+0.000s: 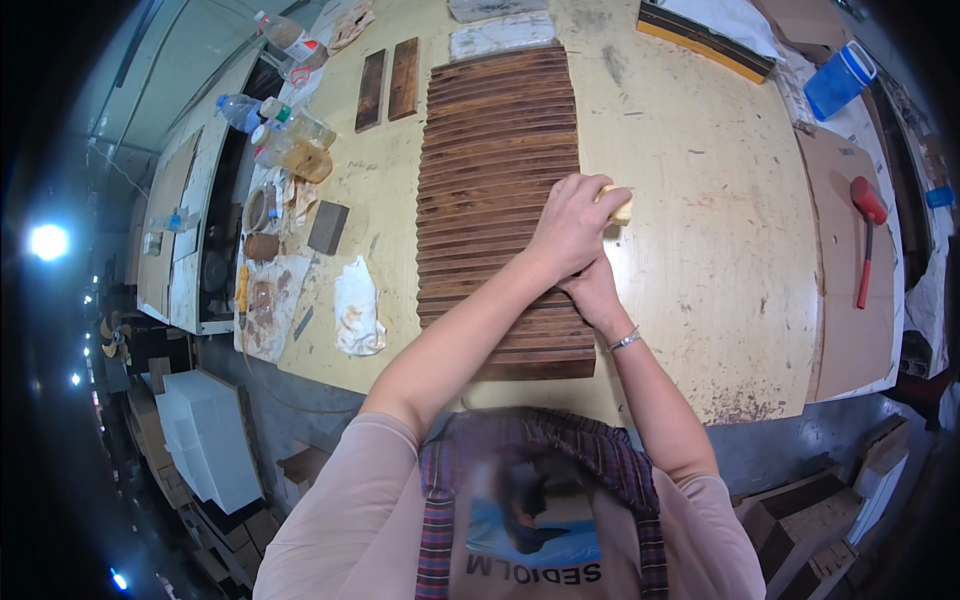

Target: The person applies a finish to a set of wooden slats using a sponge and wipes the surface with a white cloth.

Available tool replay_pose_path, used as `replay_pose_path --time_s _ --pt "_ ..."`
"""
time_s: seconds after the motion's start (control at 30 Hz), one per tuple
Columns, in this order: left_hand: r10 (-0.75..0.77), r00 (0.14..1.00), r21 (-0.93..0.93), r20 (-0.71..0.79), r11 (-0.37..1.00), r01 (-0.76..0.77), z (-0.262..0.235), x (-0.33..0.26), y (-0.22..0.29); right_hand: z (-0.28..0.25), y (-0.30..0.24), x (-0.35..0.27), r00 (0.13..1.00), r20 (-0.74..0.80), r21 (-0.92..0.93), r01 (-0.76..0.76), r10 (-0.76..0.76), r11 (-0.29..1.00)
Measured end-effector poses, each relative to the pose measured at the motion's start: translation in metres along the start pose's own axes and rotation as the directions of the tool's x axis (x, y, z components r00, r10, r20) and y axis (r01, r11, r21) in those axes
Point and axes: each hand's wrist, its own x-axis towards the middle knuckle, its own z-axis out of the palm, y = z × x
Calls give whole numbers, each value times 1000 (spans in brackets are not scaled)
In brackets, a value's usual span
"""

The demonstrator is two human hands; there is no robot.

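A long row of dark brown wooden slats [490,210] lies side by side across the middle of the worktable. At the right edge of the row, my left hand [572,222] is closed on a pale yellow block [622,208] that looks like a sponge. My right hand [594,290], with a metal bracelet at its wrist, is just below and partly under my left hand, over the slats. The fingers of my right hand are mostly hidden, so their grip does not show. Two loose dark wooden pieces [403,80] lie beyond the row, to its left.
On the pale worktable [700,280], a stained white cloth [357,308] and grey block [328,228] lie left. Bottles [300,155] stand farther left. At right are cardboard [850,260], a red-headed mallet [867,205] and a blue jug [838,82]. A long box [705,40] sits far right.
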Motion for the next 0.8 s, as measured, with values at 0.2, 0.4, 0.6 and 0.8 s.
replay_pose_path --time_s 0.2,0.4,0.6,0.8 --pt "-53 997 170 58 984 43 -50 -22 -33 -2 6 -1 995 -54 -257 65 -81 964" --pt "-428 889 359 -163 813 457 -164 -134 -112 0 8 0 994 -76 -377 41 -76 925" --pt "-466 838 337 -284 770 542 -197 -165 -105 -1 6 -1 991 -64 -284 97 -120 954" --pt "-227 972 208 -65 949 235 -125 -104 -47 3 -9 -5 996 -38 -214 73 -83 974"
